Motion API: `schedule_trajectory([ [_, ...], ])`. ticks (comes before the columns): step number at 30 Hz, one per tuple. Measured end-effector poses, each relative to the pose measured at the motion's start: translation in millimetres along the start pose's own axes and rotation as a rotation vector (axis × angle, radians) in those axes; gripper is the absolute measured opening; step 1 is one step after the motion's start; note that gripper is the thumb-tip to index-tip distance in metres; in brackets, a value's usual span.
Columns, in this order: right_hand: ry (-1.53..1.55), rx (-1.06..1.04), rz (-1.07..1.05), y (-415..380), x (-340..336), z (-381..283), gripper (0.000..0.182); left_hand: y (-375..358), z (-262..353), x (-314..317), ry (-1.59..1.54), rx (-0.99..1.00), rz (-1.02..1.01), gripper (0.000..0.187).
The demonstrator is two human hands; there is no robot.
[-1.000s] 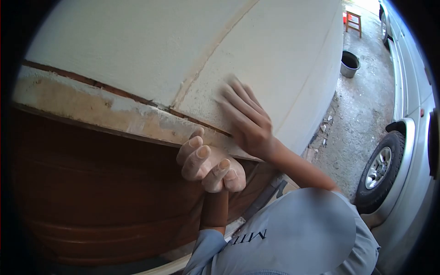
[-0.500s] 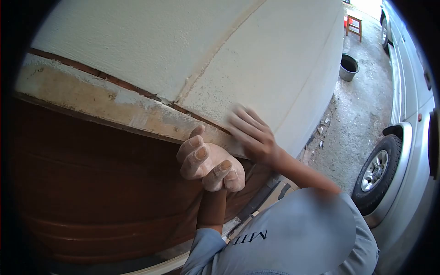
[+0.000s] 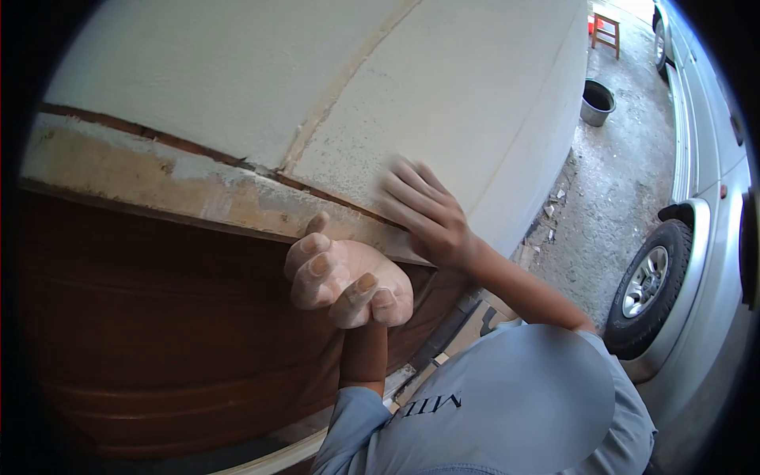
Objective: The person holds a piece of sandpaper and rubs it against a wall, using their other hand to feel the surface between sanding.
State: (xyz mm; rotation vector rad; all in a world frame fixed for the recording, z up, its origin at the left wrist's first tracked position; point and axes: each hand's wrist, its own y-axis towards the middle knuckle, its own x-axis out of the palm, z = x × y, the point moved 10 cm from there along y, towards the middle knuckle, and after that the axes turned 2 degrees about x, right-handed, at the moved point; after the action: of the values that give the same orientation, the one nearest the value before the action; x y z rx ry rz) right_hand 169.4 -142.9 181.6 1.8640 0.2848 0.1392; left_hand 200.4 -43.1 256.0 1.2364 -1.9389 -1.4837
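Note:
My left hand (image 3: 348, 277) is palm up below the wooden frame edge, its fingers loosely curled and apart, coated in pale dust. No object shows in its palm. Stretched over the cream wall (image 3: 443, 103), just above the gap at the frame, is my right hand (image 3: 427, 210); motion blurs its fingertips, and anything under them is hidden. A dark gap (image 3: 317, 192) runs between the wall and the worn, pale-smeared frame (image 3: 190, 178). Rough, speckled patches mark the wall by the right fingers, and a raised seam (image 3: 348, 79) crosses it.
Below the frame is a brown panelled surface (image 3: 182, 317). To the right, a silver vehicle (image 3: 712, 237) with a black tyre (image 3: 649, 289) stands on concrete ground (image 3: 625, 174). A dark bucket (image 3: 597, 103) and a wooden stool (image 3: 606, 36) are farther off. Debris (image 3: 550, 210) lies along the wall's foot.
The view has shifted slightly, so both hands appear a little farther left and up. My right hand keeps its place near the gap, still blurred; the left hand stays cupped upward.

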Motion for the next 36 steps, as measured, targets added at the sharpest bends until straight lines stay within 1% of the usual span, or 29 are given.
schedule_trajectory([
  [1, 0.014, -0.002, 0.025, 34.7, -5.4, -9.5, 0.043, -0.7, -1.0, -0.7, 0.001, -0.002, 0.013, 0.035],
  [2, 0.028, -0.002, 0.048, 48.6, -10.2, -14.2, 0.043, -1.8, -0.8, -1.7, 0.003, -0.007, 0.025, 0.035],
  [3, 0.065, 0.023, 0.048, 39.6, -7.7, -11.2, 0.043, -2.5, 0.6, -1.9, 0.008, -0.017, 0.008, 0.035],
  [4, 0.036, 0.043, 0.02, -0.5, 0.1, -0.9, 0.043, -2.3, 1.2, -2.3, 0.012, -0.014, 0.0, 0.034],
  [5, 0.007, 0.052, -0.008, -62.6, 7.3, 15.3, 0.043, -1.5, 0.5, -2.0, 0.021, -0.003, -0.003, 0.034],
  [6, -0.012, 0.065, -0.041, -94.9, 12.8, 25.5, 0.042, -1.4, 0.2, -1.6, 0.04, 0.001, -0.011, 0.034],
  [9, -0.091, 0.103, -0.024, -80.6, 6.7, 22.1, 0.042, -0.8, 1.4, -1.6, 0.048, 0.011, -0.016, 0.033],
  [11, -0.002, 0.065, 0.067, -7.7, -3.4, 3.8, 0.042, -0.9, 0.7, 0.4, 0.047, 0.015, -0.005, 0.033],
  [12, 0.055, 0.032, 0.068, 29.6, -7.9, -6.4, 0.041, -0.2, 0.8, -0.1, 0.046, 0.006, 0.002, 0.033],
  [14, 0.052, 0.046, 0.06, 39.7, -8.4, -9.6, 0.039, -0.1, 3.0, -1.2, 0.043, -0.002, -0.003, 0.033],
  [17, -0.01, 0.059, 0.009, -70.9, 7.2, 18.7, 0.04, -0.7, 1.2, -0.7, 0.06, 0.02, -0.001, 0.032],
  [19, -0.102, 0.114, 0.003, -81.9, 2.7, 21.0, 0.041, -1.2, 0.2, 0.0, 0.082, 0.023, -0.016, 0.031],
  [20, -0.06, 0.092, 0.024, -83.4, 4.6, 21.1, 0.04, -1.3, 1.8, 0.2, 0.086, 0.017, -0.032, 0.031],
  [22, 0.005, 0.03, 0.063, 6.7, -11.0, 6.1, 0.04, -1.1, 1.1, 0.6, 0.086, 0.005, -0.007, 0.03],
  [25, 0.053, 0.017, 0.112, 43.0, -15.2, -6.4, 0.041, -0.7, 0.9, -0.2, 0.081, 0.0, -0.01, 0.03],
  [26, 0.009, 0.04, 0.089, 11.0, -11.1, 1.8, 0.042, -0.5, -0.3, 1.4, 0.071, 0.01, -0.009, 0.031],
  [27, -0.03, 0.055, 0.064, -49.4, -4.5, 16.3, 0.043, -0.9, -0.8, 2.5, 0.071, 0.025, -0.004, 0.031],
  [28, -0.053, 0.078, 0.034, -81.2, 3.1, 25.1, 0.044, -0.7, 1.6, 0.2, 0.083, 0.03, -0.011, 0.032],
  [29, -0.064, 0.08, 0.024, -68.8, 3.9, 26.8, 0.044, 0.7, 2.2, 0.3, 0.082, 0.039, -0.023, 0.034],
  [31, -0.083, 0.121, 0.008, -26.9, -4.8, 13.8, 0.043, 0.0, 3.0, -4.6, 0.126, 0.019, 0.089, 0.032],
  [32, -0.007, 0.017, 0.077, 17.7, -12.5, 1.6, 0.044, -0.6, 2.1, -6.5, 0.137, 0.021, 0.128, 0.031],
  [33, 0.014, 0.02, 0.041, 58.4, -16.6, -9.3, 0.045, -1.5, 1.3, -8.3, 0.148, 0.023, 0.167, 0.031],
  [34, 0.027, -0.025, 0.06, 81.0, -17.7, -14.9, 0.045, -1.4, 1.3, -7.6, 0.145, 0.031, 0.173, 0.031],
  [36, 0.021, -0.021, 0.042, 59.9, -12.1, -14.0, 0.044, -0.7, 0.5, -7.9, 0.132, 0.022, 0.185, 0.031],
])
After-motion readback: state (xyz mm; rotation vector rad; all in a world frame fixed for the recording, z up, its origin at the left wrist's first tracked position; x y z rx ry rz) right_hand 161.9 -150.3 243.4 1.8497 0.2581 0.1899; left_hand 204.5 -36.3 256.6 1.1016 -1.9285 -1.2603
